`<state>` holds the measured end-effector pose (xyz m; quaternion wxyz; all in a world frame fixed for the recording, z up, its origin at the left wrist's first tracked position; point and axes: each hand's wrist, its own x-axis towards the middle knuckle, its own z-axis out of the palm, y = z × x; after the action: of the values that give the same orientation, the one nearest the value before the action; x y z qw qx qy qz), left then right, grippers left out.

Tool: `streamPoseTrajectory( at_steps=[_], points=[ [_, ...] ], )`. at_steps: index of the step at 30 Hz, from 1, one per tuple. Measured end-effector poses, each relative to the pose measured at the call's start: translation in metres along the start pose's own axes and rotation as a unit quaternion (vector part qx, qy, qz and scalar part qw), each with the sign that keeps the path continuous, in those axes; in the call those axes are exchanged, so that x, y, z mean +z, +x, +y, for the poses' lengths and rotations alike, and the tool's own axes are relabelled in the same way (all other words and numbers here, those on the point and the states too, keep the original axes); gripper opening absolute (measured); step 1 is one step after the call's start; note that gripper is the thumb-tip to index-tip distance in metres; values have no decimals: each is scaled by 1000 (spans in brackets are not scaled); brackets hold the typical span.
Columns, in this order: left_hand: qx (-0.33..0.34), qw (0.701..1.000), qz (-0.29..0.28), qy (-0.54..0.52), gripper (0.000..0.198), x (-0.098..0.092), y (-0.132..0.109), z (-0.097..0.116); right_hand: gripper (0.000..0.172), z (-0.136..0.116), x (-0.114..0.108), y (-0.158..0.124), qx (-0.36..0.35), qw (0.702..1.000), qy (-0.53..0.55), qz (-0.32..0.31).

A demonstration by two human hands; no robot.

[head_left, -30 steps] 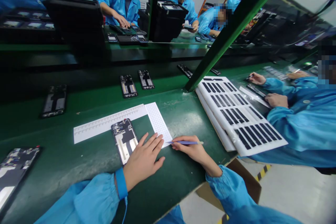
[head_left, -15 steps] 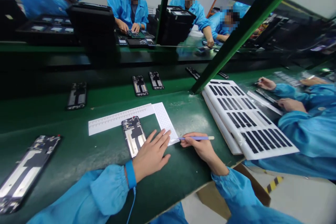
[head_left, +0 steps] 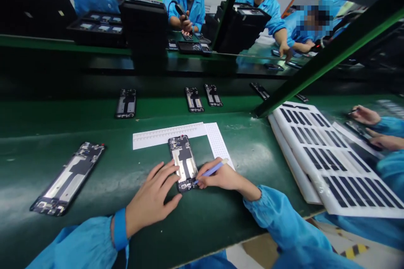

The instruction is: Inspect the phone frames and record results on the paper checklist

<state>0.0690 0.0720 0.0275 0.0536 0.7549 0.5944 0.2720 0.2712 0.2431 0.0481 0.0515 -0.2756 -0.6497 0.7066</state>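
An opened phone body (head_left: pixel 186 155) lies on the green bench in front of me, its inner parts facing up. My left hand (head_left: pixel 154 195) rests at its left edge, fingers spread, fingertips touching the side. Pinched in my right hand (head_left: pixel 221 174) is a thin purple pen-like tool (head_left: pixel 214 169), its tip at the lower right end of the phone body. Just beyond lie a white sticker sheet with rows of small marks (head_left: pixel 219 141) and a white printed strip (head_left: pixel 164 133). A blue wrist strap (head_left: pixel 120 229) circles my left wrist.
Another phone body (head_left: pixel 71 176) lies at left; several more, such as this phone body (head_left: pixel 126 103), lie along the back. At right sit white foam trays (head_left: pixel 331 155) with black strips, beside a green post (head_left: pixel 315 59). A co-worker's hands (head_left: pixel 366 115) work beyond.
My right hand has moved the purple tool from the sticker sheet to the phone body's lower end. My left hand has left the sheet for the phone's left edge. The view has shifted left.
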Motion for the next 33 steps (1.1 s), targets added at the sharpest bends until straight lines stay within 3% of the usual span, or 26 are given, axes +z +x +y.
streamPoseTrajectory(
  at_steps=[5,12,16,25,29,33],
  points=[
    [5,999,-44,-11,34,3,0,2,18,-2,1,6,0,999,39,25],
    [-71,994,74,47,33,0,33,-28,28,-22,-1,63,-63,985,90,133],
    [-98,990,59,86,52,5,44,-42,25,-17,5,89,-57,986,77,133],
    [-102,990,28,91,53,7,42,-44,23,-9,4,90,-46,989,55,126],
    [-80,990,14,116,45,6,43,-44,23,-9,9,93,-54,990,32,123],
    [-53,987,16,149,39,6,42,-45,26,-27,-7,73,-127,971,51,194]
  ],
)
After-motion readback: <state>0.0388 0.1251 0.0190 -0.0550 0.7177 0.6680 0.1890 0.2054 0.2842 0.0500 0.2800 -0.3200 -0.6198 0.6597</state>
